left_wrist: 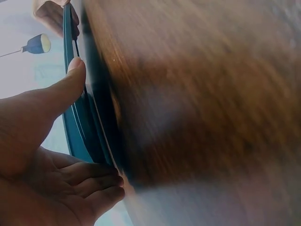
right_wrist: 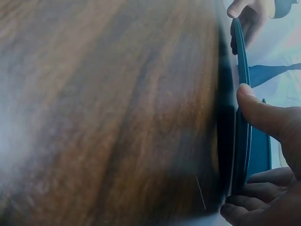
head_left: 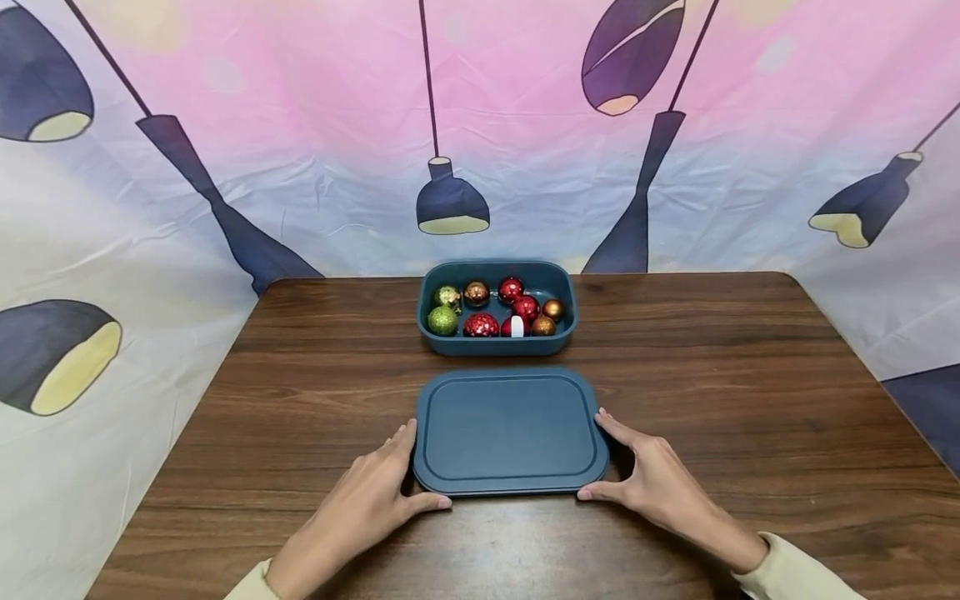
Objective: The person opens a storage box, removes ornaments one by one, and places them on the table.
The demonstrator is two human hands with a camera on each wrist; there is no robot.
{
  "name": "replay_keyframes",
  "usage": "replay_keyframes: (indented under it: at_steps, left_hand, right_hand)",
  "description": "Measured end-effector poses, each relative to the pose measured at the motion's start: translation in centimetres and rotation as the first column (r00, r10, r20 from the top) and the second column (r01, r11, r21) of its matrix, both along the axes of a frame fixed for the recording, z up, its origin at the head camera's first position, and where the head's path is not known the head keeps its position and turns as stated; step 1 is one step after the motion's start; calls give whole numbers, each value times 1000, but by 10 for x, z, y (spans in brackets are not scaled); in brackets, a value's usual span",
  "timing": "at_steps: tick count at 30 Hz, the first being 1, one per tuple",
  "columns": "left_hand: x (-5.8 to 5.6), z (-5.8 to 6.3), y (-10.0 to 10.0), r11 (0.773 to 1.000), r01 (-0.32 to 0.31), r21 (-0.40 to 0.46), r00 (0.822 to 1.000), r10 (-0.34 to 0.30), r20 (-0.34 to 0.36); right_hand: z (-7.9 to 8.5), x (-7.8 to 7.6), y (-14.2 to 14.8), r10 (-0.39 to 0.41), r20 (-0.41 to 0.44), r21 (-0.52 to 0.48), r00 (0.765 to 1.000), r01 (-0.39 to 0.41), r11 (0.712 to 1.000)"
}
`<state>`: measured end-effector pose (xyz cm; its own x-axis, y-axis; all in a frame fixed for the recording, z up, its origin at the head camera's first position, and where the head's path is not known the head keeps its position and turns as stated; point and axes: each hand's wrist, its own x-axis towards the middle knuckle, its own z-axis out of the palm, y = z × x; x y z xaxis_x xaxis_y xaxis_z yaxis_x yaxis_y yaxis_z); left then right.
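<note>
A blue rounded rectangular lid [head_left: 512, 429] lies level in front of me, close over the wooden table. My left hand [head_left: 375, 479] holds its left near corner, thumb along the front edge and fingers against the side. The right hand [head_left: 660, 479] holds the opposite near corner the same way. In the left wrist view the left thumb [left_wrist: 68, 87] rests on the rim, the other fingers lower down. The right thumb [right_wrist: 261, 110] shows likewise in the right wrist view. Behind the lid stands an open blue box [head_left: 495, 346] with several shiny baubles [head_left: 481, 325] inside, red, green and bronze.
The brown wooden table [head_left: 315, 358] reaches back to a hanging cloth [head_left: 360, 183] printed with dark lamps. The box stands near the table's far edge, a short gap behind the lid.
</note>
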<state>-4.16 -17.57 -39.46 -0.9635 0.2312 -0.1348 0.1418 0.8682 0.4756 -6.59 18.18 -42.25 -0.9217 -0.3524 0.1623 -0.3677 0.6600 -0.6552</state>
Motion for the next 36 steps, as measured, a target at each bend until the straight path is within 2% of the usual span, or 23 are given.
replay_keyframes:
  at_steps: [7, 17, 26, 31, 36]
  left_hand:
    - [0, -2, 1, 999, 5, -36, 999, -4, 40]
    - [0, -4, 4, 994, 35, -99, 999, -37, -18]
    - [-2, -1, 3, 995, 27, -99, 1000, -26, 12]
    - [-11, 11, -7, 998, -12, -55, 1000, 12, -2]
    - [-32, 25, -16, 1000, -29, -10, 997, 28, -78]
  right_hand:
    - [-2, -1, -2, 1, 34, 37, 999, -3, 999]
    - [-4, 0, -5, 24, 4, 133, 1000, -24, 991]
    - [6, -5, 0, 77, 11, 171, 997, -78, 982]
    - [17, -16, 7, 74, 2, 151, 997, -74, 986]
    - [31, -32, 11, 74, -22, 125, 997, -70, 990]
